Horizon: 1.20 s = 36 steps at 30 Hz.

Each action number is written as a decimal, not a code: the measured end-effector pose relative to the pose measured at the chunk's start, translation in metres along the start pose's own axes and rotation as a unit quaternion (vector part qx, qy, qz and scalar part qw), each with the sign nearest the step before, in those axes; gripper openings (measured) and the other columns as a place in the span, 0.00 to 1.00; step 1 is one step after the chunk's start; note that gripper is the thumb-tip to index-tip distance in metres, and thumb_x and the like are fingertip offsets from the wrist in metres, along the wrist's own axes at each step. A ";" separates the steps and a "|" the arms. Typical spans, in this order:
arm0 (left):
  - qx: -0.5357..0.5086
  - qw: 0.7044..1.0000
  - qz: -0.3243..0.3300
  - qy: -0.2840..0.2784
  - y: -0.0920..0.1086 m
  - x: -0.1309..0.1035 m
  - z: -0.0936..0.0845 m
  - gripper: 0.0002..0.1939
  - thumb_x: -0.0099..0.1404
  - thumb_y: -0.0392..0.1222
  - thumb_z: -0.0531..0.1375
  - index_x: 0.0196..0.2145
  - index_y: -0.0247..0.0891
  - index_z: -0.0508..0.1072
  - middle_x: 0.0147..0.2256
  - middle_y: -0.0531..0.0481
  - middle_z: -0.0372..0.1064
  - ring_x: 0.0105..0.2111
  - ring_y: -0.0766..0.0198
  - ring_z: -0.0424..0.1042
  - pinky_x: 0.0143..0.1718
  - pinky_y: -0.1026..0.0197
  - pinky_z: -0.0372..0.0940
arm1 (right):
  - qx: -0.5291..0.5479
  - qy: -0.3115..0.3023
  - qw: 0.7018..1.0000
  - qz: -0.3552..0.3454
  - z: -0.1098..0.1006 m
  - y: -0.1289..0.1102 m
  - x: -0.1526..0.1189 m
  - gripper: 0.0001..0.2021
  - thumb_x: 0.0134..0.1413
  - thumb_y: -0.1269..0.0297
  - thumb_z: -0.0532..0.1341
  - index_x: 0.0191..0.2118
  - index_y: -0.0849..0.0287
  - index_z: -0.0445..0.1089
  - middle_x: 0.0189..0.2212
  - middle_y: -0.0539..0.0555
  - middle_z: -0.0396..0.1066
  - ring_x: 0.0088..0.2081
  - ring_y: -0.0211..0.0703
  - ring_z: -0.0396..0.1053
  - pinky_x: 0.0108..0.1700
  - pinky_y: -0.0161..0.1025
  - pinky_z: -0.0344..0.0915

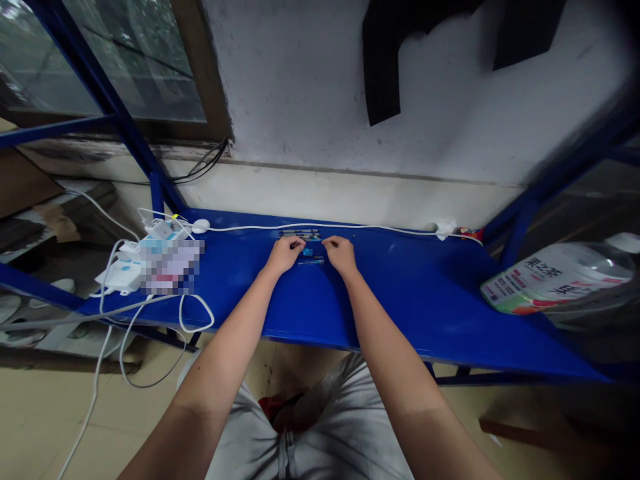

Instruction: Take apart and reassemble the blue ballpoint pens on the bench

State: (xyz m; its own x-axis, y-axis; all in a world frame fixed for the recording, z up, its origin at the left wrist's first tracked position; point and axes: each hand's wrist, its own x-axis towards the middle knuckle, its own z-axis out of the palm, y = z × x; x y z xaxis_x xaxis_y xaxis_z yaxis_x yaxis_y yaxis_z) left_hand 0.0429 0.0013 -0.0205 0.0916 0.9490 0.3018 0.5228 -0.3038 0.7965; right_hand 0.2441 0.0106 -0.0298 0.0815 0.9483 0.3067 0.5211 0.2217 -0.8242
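Observation:
Several slim pens (300,234) lie side by side near the back of the blue shelf (390,293). My left hand (286,255) is just in front of their left part, its fingers pinched together around something too small to make out. To its right, my right hand (340,253) has its thumb and fingertips closed; whatever is between them is hidden. Small bright blue pieces (308,252) rest between my hands. Nearer to me, a thin blue pen-like piece (311,262) lies flat on the shelf.
Power strips (123,275) with white cables and a pixelated object (173,267) occupy the left end. A large labelled bottle (560,277) lies tilted at the right end. A white cable (300,227) runs along the back. Blue frame posts rise at both sides.

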 end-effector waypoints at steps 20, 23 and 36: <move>0.203 0.969 -0.091 0.111 -0.002 -0.017 -0.020 0.12 0.65 0.31 0.57 0.36 0.43 0.80 0.42 0.42 0.81 0.48 0.44 0.72 0.51 0.46 0.64 | -0.079 -0.003 0.997 -0.018 -0.007 0.013 -0.003 0.11 0.57 0.68 0.60 0.35 0.56 0.82 0.36 0.56 0.79 0.39 0.49 0.74 0.51 0.46 0.69; 0.188 0.971 -0.081 0.123 -0.005 -0.017 -0.020 0.11 0.64 0.32 0.58 0.35 0.42 0.80 0.40 0.41 0.81 0.47 0.43 0.72 0.51 0.45 0.64 | -0.064 -0.005 0.998 -0.010 -0.008 0.012 -0.003 0.11 0.57 0.68 0.60 0.35 0.56 0.81 0.36 0.55 0.80 0.40 0.49 0.74 0.51 0.46 0.69; 0.073 0.988 -0.075 0.116 -0.005 -0.019 -0.016 0.07 0.61 0.35 0.60 0.33 0.42 0.79 0.32 0.50 0.78 0.35 0.58 0.76 0.42 0.58 0.68 | 0.009 -0.006 1.000 -0.011 -0.011 0.000 -0.009 0.09 0.55 0.67 0.61 0.34 0.58 0.80 0.34 0.54 0.78 0.37 0.46 0.74 0.47 0.43 0.70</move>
State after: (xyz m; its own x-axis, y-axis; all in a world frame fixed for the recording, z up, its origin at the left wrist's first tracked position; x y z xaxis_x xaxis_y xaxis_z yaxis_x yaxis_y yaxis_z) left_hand 0.0253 -0.0169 -0.0221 -0.1841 0.9326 0.3105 0.6331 -0.1291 0.7632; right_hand 0.2527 -0.0007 -0.0272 0.0606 0.9460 0.3184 0.5079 0.2454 -0.8257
